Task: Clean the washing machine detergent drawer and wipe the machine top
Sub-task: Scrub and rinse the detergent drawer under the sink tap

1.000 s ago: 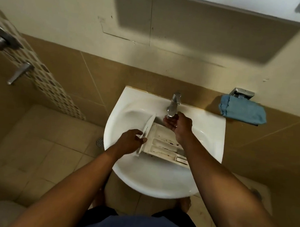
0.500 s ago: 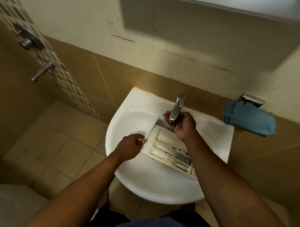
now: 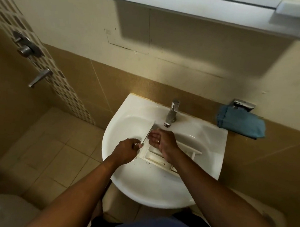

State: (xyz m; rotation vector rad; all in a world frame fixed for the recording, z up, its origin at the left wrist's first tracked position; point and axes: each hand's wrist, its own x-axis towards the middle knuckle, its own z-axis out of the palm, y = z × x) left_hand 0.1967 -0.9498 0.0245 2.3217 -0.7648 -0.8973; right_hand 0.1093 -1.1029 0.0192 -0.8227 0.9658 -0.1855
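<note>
– Detergent drawer (image 3: 154, 157) status?
– Head view: it lies in the sink (image 3: 155, 197) under the tap (image 3: 172, 114). Left hand (image 3: 126, 150) grips its front panel. Right hand (image 3: 162, 142) lies flat on the compartments, fingers straight.
– Rub each compartment, tilt it to drain the grime. Water on?
– Can't tell. Blue cloth (image 3: 241, 123) is beside the sink.

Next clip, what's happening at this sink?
A person is cleaning a white plastic detergent drawer in the white ceramic sink. The left hand grips its front panel; the right hand lies flat over the compartments, below the chrome tap. Dark grime shows in the drawer. A blue cloth sits untouched on the ledge to the right.
</note>
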